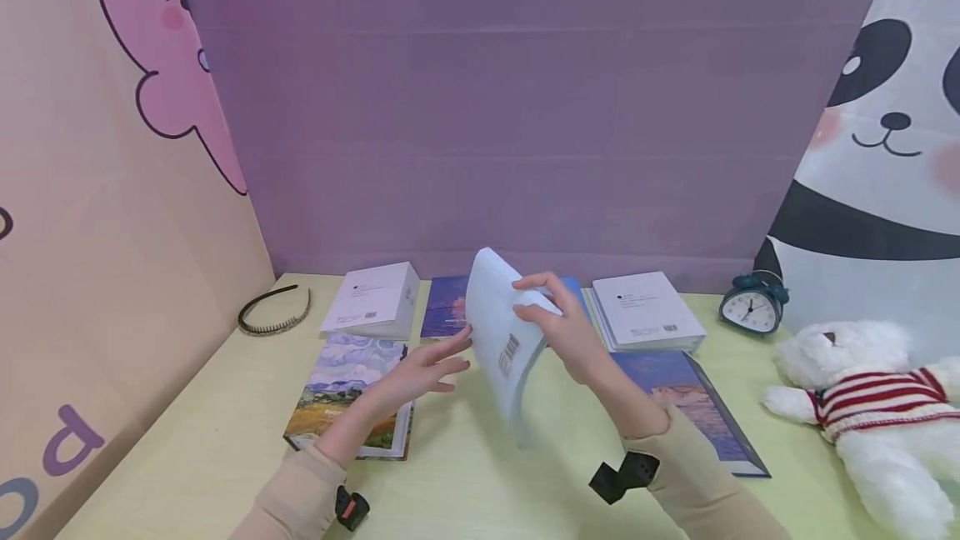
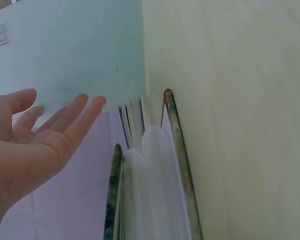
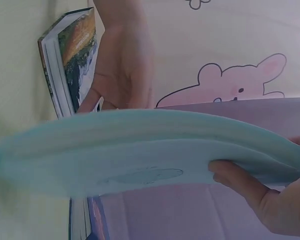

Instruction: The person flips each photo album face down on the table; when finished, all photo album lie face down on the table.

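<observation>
A thin, pale blue softcover book [image 1: 495, 323] with a barcode is held up over the middle of the table, slightly bent. My right hand [image 1: 566, 336] pinches its right edge; in the right wrist view the thumb of that hand [image 3: 282, 202] lies against the cover [image 3: 130, 155]. My left hand [image 1: 420, 375] has its fingers spread, with fingertips right at the book's left edge. The left wrist view shows this hand [image 2: 42, 142] palm up and relaxed. Below the left hand lies a thick book with a landscape cover [image 1: 341, 390].
White-covered books [image 1: 371, 294] [image 1: 648, 307] lie at the back left and back right, a blue-purple book [image 1: 444, 305] between them. Another book [image 1: 693, 407] lies by the right forearm. A headband [image 1: 273, 328] is far left; an alarm clock [image 1: 752, 309] and teddy bear [image 1: 870, 407] are right.
</observation>
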`<state>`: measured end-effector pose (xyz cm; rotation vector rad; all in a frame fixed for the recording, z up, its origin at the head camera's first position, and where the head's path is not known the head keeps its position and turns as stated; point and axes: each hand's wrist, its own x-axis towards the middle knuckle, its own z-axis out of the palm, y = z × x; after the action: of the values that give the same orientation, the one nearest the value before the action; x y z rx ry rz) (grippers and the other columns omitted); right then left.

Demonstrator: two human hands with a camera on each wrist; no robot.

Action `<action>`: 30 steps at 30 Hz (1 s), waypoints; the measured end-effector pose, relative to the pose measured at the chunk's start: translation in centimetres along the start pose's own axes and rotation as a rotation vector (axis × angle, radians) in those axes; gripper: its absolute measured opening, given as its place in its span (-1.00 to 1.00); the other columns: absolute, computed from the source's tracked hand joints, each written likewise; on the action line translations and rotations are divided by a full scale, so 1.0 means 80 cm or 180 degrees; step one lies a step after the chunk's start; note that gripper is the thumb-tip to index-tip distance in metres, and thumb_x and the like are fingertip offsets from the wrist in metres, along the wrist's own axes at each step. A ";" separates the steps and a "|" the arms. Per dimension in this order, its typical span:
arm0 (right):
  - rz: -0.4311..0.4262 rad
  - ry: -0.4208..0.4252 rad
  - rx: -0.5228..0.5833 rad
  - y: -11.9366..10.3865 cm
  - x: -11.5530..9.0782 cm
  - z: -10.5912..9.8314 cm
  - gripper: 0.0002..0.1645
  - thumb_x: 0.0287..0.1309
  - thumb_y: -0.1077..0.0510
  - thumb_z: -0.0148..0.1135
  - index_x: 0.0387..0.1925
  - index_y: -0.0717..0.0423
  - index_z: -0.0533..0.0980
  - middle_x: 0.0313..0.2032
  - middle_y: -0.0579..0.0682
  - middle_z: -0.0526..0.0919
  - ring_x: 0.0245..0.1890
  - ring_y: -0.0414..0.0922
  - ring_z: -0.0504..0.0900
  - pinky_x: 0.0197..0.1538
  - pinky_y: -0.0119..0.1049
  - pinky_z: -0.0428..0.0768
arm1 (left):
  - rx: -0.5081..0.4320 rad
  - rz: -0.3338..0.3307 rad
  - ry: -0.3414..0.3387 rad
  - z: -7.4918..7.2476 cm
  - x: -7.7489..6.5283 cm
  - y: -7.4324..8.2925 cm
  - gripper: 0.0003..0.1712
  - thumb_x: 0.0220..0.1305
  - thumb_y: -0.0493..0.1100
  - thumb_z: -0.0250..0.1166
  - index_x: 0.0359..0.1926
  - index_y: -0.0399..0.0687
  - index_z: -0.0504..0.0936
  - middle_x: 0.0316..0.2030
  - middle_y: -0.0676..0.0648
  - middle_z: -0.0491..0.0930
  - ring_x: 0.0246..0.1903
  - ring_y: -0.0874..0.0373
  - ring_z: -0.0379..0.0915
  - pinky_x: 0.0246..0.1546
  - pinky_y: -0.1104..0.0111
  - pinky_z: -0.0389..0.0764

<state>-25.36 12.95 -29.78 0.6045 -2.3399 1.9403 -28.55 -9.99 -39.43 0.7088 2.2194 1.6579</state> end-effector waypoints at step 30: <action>0.0025 0.0241 -0.0665 0.031 -0.028 -0.050 -0.54 0.32 -0.09 0.04 0.02 0.19 0.48 -0.01 0.12 0.55 -0.16 -0.24 0.56 -0.13 -0.36 0.57 | 0.0507 -0.0550 -0.0679 -0.015 -0.021 -0.011 -0.43 0.44 0.12 -0.08 0.41 0.23 0.15 0.46 0.01 -0.03 0.43 -0.06 -0.10 0.25 0.08 0.36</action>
<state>-24.91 17.74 -31.83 0.4971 -2.4572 1.6600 -27.94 -12.05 -40.04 0.6761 2.2062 1.2731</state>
